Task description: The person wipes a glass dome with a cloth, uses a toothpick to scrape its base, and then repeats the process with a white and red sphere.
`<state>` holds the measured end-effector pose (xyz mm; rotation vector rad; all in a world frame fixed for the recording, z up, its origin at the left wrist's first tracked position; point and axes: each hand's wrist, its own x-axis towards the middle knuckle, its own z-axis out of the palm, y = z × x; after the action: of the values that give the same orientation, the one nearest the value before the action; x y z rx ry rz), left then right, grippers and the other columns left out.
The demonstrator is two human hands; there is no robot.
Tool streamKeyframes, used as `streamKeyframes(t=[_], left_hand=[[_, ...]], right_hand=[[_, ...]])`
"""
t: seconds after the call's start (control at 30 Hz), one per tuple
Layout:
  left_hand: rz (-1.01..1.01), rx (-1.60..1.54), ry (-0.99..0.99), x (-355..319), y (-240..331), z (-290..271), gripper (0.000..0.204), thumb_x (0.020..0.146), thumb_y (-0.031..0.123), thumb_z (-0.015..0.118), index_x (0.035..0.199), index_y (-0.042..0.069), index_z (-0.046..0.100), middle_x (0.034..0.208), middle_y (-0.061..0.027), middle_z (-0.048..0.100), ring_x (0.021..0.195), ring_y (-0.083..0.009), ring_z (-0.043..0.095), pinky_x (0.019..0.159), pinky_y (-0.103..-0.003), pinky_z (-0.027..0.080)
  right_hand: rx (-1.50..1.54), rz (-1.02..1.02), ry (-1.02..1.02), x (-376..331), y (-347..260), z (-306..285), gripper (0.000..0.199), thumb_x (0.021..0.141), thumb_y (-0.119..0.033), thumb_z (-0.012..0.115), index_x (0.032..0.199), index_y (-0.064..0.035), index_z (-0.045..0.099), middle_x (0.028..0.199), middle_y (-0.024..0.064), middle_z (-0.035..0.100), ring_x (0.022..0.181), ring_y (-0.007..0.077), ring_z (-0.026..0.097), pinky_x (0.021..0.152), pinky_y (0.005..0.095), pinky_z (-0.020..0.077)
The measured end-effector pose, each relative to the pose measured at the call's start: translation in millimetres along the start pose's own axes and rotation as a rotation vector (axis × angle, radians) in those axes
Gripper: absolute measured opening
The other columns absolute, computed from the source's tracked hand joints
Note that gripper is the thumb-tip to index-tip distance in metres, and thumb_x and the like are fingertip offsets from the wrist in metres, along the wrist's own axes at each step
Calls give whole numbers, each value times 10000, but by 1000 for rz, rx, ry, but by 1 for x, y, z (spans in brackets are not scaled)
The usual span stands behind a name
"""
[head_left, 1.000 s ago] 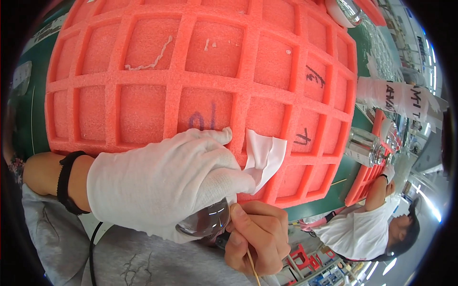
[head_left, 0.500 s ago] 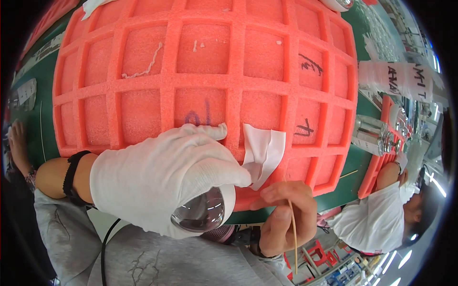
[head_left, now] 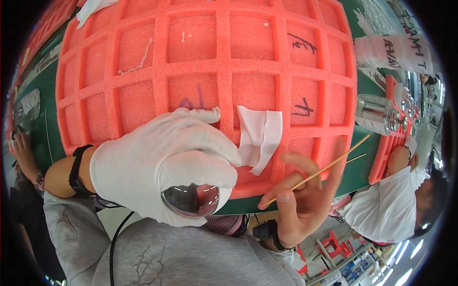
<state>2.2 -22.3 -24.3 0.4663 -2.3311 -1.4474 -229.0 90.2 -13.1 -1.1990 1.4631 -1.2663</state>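
In a white glove, my left hand (head_left: pixel 162 157) is closed around a round white-rimmed object with a glossy dark dome (head_left: pixel 192 199), which looks like a dome camera. The dome faces me, and the glove hides much of the rest. My bare right hand (head_left: pixel 305 200) pinches a thin wooden stick (head_left: pixel 317 172) between thumb and forefinger, its other fingers spread. One end of the stick points up to the right, the other toward the dome but apart from it. Just beyond my hands, a folded white cloth (head_left: pixel 260 136) lies on the red foam tray (head_left: pixel 223 62).
The tray's square pockets fill most of the green table (head_left: pixel 234 206). At the right stand a clear jar with a metal top (head_left: pixel 374 114), a plastic-wrapped roll (head_left: pixel 396 52) and another red foam tray (head_left: pixel 381 159). A co-worker in white (head_left: pixel 381 205) sits there; another person's hand (head_left: pixel 26 155) is at the left.
The stick has swung from hanging downward to slanting up to the right, and my right fingers have spread. My left hand has turned the domed object slightly. The view has shifted a little.
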Motion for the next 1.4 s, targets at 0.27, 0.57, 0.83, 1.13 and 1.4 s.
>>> streamKeyframes(t=[0.27, 0.57, 0.83, 1.13, 1.4], left_hand=[[29, -45, -15, 1, 3, -5, 601, 608, 263, 978, 1076, 178, 610, 1302, -155, 637, 1156, -312, 650, 1142, -583, 346], [25, -109, -55, 3, 1, -7, 554, 590, 226, 986, 1002, 167, 620, 1263, -145, 663, 1173, -313, 647, 1171, -526, 332], [-114, 34, 10, 12, 17, 5, 450, 653, 222, 904, 1001, 108, 641, 1081, -107, 683, 956, -343, 663, 933, -479, 490], [34, -156, 65, 5, -5, 19, 312, 745, 117, 794, 989, 38, 617, 931, -139, 648, 783, -375, 634, 693, -434, 525], [104, -221, 182, 5, -9, 28, 268, 744, 108, 761, 924, 3, 592, 857, -152, 618, 761, -377, 623, 648, -436, 509]], right_hand=[[569, 239, 165, 0, -8, -14, 579, 977, -4, 580, 1473, 107, 303, 1085, 323, 660, 648, 208, 680, 598, 327, 608], [-383, -137, 176, 5, 4, -32, 227, 1049, -139, 514, 1052, 79, 578, 705, 132, 660, 525, 128, 581, 472, 216, 405], [-133, -104, 133, 11, -5, -1, 299, 1092, -206, 424, 1003, 54, 540, 632, 111, 573, 409, 128, 488, 404, 221, 367], [687, 269, -203, 10, -1, 35, 251, 1107, -143, 355, 1044, 45, 509, 697, 137, 623, 485, 115, 541, 476, 223, 443], [665, 169, -245, 9, 6, 33, 273, 1108, -171, 375, 1023, 53, 506, 671, 133, 612, 468, 103, 520, 471, 232, 438]])
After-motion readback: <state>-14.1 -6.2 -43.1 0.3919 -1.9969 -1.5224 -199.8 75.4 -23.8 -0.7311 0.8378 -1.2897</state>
